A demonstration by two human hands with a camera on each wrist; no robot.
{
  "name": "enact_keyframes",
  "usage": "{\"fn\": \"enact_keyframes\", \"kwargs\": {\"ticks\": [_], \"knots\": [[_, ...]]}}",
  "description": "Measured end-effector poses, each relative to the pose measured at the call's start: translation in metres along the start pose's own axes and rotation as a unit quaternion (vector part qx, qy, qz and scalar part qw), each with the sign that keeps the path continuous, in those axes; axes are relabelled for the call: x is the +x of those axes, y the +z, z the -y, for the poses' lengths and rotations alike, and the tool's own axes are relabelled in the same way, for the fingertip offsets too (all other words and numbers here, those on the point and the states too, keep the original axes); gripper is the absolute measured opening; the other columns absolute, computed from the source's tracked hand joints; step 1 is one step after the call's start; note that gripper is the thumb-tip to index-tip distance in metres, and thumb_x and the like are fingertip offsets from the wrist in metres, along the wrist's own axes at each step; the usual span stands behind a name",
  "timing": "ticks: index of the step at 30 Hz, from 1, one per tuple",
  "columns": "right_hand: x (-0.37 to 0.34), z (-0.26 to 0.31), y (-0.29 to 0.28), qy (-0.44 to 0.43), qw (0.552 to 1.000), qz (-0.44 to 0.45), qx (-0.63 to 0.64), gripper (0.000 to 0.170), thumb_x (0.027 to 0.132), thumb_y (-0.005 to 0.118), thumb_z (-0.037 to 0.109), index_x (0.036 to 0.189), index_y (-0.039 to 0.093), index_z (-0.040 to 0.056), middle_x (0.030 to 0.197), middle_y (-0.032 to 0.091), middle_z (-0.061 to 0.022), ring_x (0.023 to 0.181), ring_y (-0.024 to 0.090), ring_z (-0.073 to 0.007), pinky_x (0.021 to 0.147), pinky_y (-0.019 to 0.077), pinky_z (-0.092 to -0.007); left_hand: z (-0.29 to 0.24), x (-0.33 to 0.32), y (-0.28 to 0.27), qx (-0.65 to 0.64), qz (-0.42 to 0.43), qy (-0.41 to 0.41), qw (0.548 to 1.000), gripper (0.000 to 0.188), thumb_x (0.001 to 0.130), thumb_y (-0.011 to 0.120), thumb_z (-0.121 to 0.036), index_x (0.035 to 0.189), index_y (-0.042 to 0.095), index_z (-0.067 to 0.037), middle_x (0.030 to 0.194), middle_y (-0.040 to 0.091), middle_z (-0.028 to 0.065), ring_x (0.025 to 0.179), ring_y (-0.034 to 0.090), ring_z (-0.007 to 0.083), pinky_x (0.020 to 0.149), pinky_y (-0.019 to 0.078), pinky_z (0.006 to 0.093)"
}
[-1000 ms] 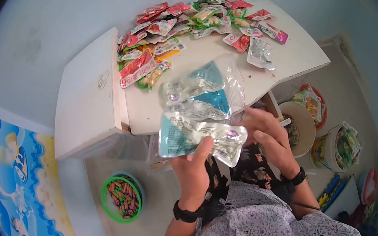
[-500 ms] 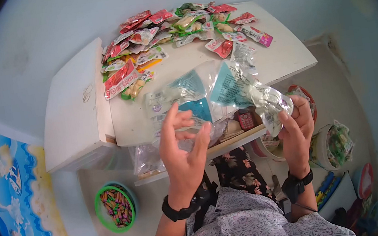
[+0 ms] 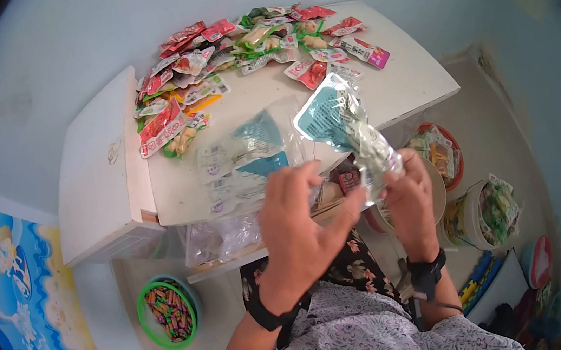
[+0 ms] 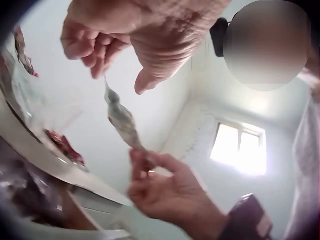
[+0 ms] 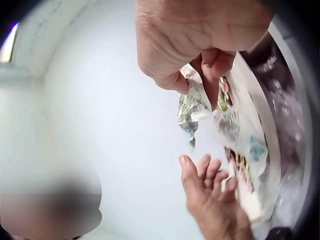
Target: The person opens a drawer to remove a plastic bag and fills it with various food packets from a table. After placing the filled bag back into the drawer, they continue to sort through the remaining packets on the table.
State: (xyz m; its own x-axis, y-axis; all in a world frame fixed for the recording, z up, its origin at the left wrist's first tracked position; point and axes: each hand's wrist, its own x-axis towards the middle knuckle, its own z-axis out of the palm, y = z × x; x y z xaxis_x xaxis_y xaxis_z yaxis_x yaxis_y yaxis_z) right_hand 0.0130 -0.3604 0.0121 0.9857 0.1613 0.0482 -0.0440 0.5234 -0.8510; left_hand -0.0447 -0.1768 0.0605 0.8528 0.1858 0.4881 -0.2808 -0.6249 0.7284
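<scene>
My right hand (image 3: 412, 204) pinches the lower end of a silver and teal vacuum-sealed snack packet (image 3: 330, 119), which stands up over the table edge. Thumb and fingers meet on its silver end, as the right wrist view shows around the packet (image 5: 192, 107). My left hand (image 3: 298, 229) is beside it on the left, fingers apart and holding nothing. In the left wrist view that hand's fingertips overlap the packet's (image 4: 122, 120) upper end. A clear plastic bag (image 3: 292, 113) with two similar teal packets lies flat on the white table (image 3: 397, 92).
A heap of red, green and silver snack packets (image 3: 263, 39) covers the table's back. Below its front edge, an open drawer (image 3: 228, 263) holds clear plastic. On the floor stand a green-rimmed basket (image 3: 146, 327) at left and a white bucket (image 3: 460, 222) of packets at right.
The packet passed from my left hand to my right, swung upright and moved back slightly leftward. My left hand let go and now reaches right, close to it. The view shifted slightly.
</scene>
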Motion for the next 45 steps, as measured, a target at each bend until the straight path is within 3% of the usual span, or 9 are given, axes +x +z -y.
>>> {"fn": "enact_keyframes", "kwargs": {"ticks": [4, 8, 12, 16, 20, 23, 26, 37, 45], "knots": [[-0.025, -0.018, 0.030, 0.045, 0.992, 0.093, 0.069, 0.021, 0.092, 0.075, 0.000, 0.104, 0.058, 0.0068, 0.103, 0.069, -0.0015, 0.096, 0.066, -0.0094, 0.088, 0.0540, -0.0285, 0.000, -0.007, 0.011, -0.116, -0.010, -0.054, 0.992, 0.040, 0.089, 0.081, -0.017, 0.120, 0.063, 0.001, 0.101, 0.065, 0.0163, 0.089, 0.064, 0.0344, 0.078, 0.0519, 0.0398], [-0.011, 0.005, 0.009, 0.041, 0.979, 0.159, -0.122, 0.022, 0.094, 0.076, 0.004, 0.111, 0.062, 0.0037, 0.107, 0.072, -0.0048, 0.093, 0.067, -0.0116, 0.088, 0.0542, -0.0290, 0.002, 0.002, -0.011, -0.220, 0.033, -0.106, 0.969, 0.028, 0.097, 0.073, -0.008, 0.121, 0.063, 0.003, 0.105, 0.071, 0.0126, 0.092, 0.068, 0.0184, 0.082, 0.0537, 0.0314], [0.011, 0.034, -0.008, -0.060, 0.986, 0.127, -0.091, 0.049, 0.093, 0.078, 0.022, 0.129, 0.056, -0.0039, 0.114, 0.070, -0.0105, 0.096, 0.067, -0.0146, 0.084, 0.0529, -0.0286, 0.003, 0.004, -0.039, -0.198, 0.160, -0.102, 0.962, 0.023, 0.098, 0.070, -0.006, 0.118, 0.066, 0.003, 0.104, 0.073, 0.0112, 0.096, 0.069, 0.0147, 0.084, 0.0535, 0.0295], [0.006, 0.063, 0.001, 0.026, 0.947, 0.183, -0.261, 0.029, 0.091, 0.081, 0.020, 0.109, 0.070, -0.0001, 0.098, 0.070, -0.0033, 0.089, 0.062, -0.0077, 0.076, 0.0484, -0.0241, 0.008, 0.013, -0.050, -0.154, 0.288, 0.043, 0.944, 0.021, 0.093, 0.074, -0.006, 0.113, 0.073, -0.001, 0.102, 0.072, 0.0085, 0.084, 0.068, 0.0151, 0.076, 0.0514, 0.0289], [0.005, 0.055, -0.012, -0.010, 0.965, 0.090, -0.245, 0.012, 0.093, 0.080, 0.012, 0.093, 0.074, 0.0020, 0.084, 0.070, 0.0022, 0.079, 0.061, -0.0045, 0.072, 0.0469, -0.0221, 0.002, 0.008, -0.045, -0.137, 0.195, -0.067, 0.969, 0.035, 0.089, 0.081, -0.015, 0.119, 0.070, -0.002, 0.094, 0.070, 0.0093, 0.073, 0.063, 0.0249, 0.071, 0.0503, 0.0348], [0.016, 0.049, -0.020, -0.074, 0.982, -0.019, -0.175, 0.009, 0.098, 0.074, 0.012, 0.097, 0.074, 0.0030, 0.088, 0.072, 0.0013, 0.078, 0.062, -0.0034, 0.072, 0.0489, -0.0232, 0.019, 0.012, -0.032, 0.120, -0.032, 0.036, 0.992, 0.041, 0.086, 0.085, -0.022, 0.117, 0.066, -0.001, 0.086, 0.064, 0.0081, 0.070, 0.059, 0.0255, 0.068, 0.0492, 0.0369], [0.032, 0.047, -0.026, -0.111, 0.981, -0.055, -0.150, 0.010, 0.102, 0.070, 0.011, 0.100, 0.073, 0.0016, 0.091, 0.073, 0.0012, 0.079, 0.062, -0.0032, 0.073, 0.0492, -0.0224, 0.022, 0.022, -0.020, 0.202, -0.091, 0.072, 0.972, 0.040, 0.085, 0.085, -0.027, 0.107, 0.064, -0.002, 0.081, 0.059, 0.0076, 0.071, 0.058, 0.0253, 0.066, 0.0488, 0.0390], [0.070, 0.006, 0.003, -0.071, 0.984, 0.037, -0.162, 0.015, 0.101, 0.071, 0.012, 0.092, 0.067, 0.0002, 0.085, 0.066, 0.0034, 0.075, 0.054, -0.0003, 0.064, 0.0446, -0.0203, 0.039, 0.037, 0.010, 0.188, -0.055, 0.025, 0.980, 0.013, 0.092, 0.067, -0.012, 0.092, 0.057, -0.003, 0.085, 0.066, 0.0134, 0.075, 0.067, 0.0375, 0.063, 0.0525, 0.0494], [0.080, -0.012, 0.037, 0.083, 0.976, 0.135, -0.147, 0.016, 0.101, 0.070, 0.013, 0.099, 0.066, -0.0019, 0.077, 0.068, -0.0014, 0.057, 0.053, -0.0027, 0.050, 0.0396, -0.0207, 0.024, 0.037, 0.007, 0.151, -0.077, 0.033, 0.985, 0.010, 0.095, 0.067, -0.009, 0.094, 0.057, -0.006, 0.080, 0.067, 0.0146, 0.066, 0.066, 0.0372, 0.057, 0.0499, 0.0461]]}}
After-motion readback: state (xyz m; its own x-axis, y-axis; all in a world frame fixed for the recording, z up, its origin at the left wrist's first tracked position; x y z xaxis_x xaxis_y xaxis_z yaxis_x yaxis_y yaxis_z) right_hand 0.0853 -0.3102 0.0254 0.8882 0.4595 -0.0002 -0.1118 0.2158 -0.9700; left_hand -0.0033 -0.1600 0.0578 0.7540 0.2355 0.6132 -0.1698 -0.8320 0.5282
